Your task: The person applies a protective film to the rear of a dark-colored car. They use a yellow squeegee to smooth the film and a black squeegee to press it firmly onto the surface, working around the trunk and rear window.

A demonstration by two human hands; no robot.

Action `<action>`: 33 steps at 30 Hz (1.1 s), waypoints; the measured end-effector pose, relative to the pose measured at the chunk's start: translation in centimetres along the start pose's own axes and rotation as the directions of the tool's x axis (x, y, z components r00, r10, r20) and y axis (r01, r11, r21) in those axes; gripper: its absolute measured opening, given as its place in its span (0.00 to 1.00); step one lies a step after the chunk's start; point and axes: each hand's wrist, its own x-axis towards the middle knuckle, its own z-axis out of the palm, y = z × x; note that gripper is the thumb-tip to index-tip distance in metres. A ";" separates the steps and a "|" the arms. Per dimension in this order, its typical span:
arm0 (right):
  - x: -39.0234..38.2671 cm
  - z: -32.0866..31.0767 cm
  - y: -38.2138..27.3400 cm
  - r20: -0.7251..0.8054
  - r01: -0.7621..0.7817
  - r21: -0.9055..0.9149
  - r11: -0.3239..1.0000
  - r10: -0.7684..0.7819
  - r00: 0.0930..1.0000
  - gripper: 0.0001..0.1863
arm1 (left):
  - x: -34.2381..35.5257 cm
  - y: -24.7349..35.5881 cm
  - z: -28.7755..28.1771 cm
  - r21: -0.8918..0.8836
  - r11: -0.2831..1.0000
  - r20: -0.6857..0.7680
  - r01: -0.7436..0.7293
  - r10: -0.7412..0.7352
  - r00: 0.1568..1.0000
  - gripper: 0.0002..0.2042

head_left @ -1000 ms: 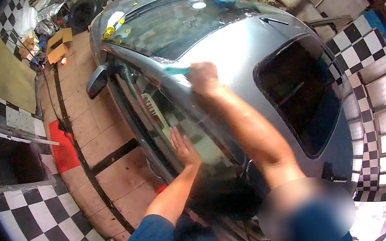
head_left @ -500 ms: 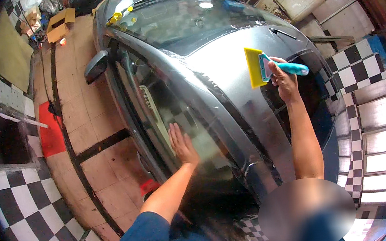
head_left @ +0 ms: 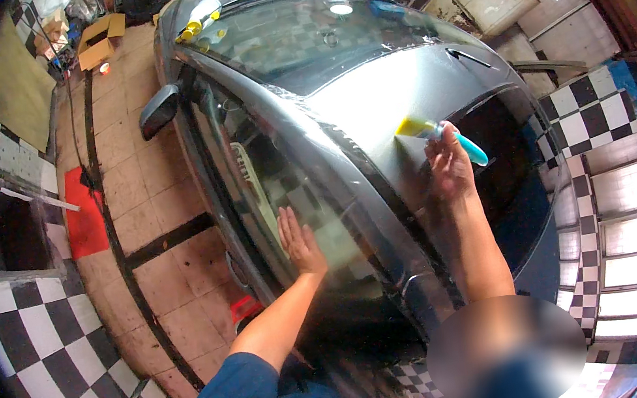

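Observation:
A squeegee [head_left: 472, 150] with a turquoise handle and yellow blade is gripped in my right hand [head_left: 453, 166]. Its blade, seen nearly edge-on, is at the silver-grey roof [head_left: 357, 95] of a car; I cannot tell if it touches. My left hand [head_left: 302, 242] lies flat with fingers stretched against the car's side window [head_left: 338, 232]. That glass looks hazy in places and reflects a checkered wall. Beyond the roof is the windshield [head_left: 283, 40]. A dark glass panel [head_left: 500, 153] is set in the roof beside my right hand.
The side mirror [head_left: 159, 111] juts out at the left. Yellow-and-white items [head_left: 201, 18] lie by the windshield's far corner. An open cardboard box [head_left: 100, 41] sits on the tiled floor [head_left: 140, 173]. A red object [head_left: 246, 310] is low beside the car. Checkered walls stand on both sides.
My right hand has moved a little left and down, turning the squeegee so its blade tilts toward the roof. My left hand stays almost where it was.

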 end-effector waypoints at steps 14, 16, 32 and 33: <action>5.1 0.6 -0.9 -0.204 -0.049 -0.026 0.998 0.043 0.978 0.09 | -0.1 0.3 -0.3 0.017 1.000 0.004 0.005 -0.005 1.000 0.24; 6.7 0.5 1.3 -0.197 0.184 -0.311 0.932 -0.253 0.947 0.11 | 0.0 0.4 -0.3 -0.007 1.000 0.019 0.002 -0.001 1.000 0.24; 7.0 9.6 4.3 -0.109 0.086 -0.417 0.905 -0.144 0.984 0.14 | -0.2 0.1 -0.3 0.029 1.000 -0.023 -0.011 0.012 1.000 0.23; 7.5 9.2 3.1 -0.172 0.064 -0.360 0.931 -0.134 0.976 0.13 | -0.2 -0.1 -0.3 0.011 1.000 -0.012 -0.015 0.015 1.000 0.23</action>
